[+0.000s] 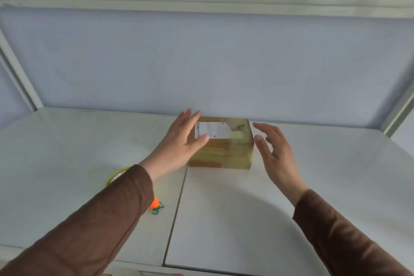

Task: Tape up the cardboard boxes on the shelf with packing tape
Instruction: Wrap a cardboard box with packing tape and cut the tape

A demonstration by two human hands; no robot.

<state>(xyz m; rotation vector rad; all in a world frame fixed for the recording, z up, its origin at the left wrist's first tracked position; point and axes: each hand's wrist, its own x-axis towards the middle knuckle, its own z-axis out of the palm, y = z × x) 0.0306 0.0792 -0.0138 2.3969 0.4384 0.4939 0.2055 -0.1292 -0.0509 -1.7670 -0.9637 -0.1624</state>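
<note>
Both hands flank the cardboard box on the shelf: left hand at nine o'clock, right hand at three, each grip apart and empty. Seemingly reaching to take it; next, close both palms on its sides.

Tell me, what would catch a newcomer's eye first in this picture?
A small brown cardboard box with a white printed label sits near the back of the white shelf, against the pale wall. Two open hands in brown sleeves flank it: the left hand lies over its left edge, the right hand hovers just beside its right side. Half hidden under the left sleeve are a yellow-green ring and a small orange object.
</note>
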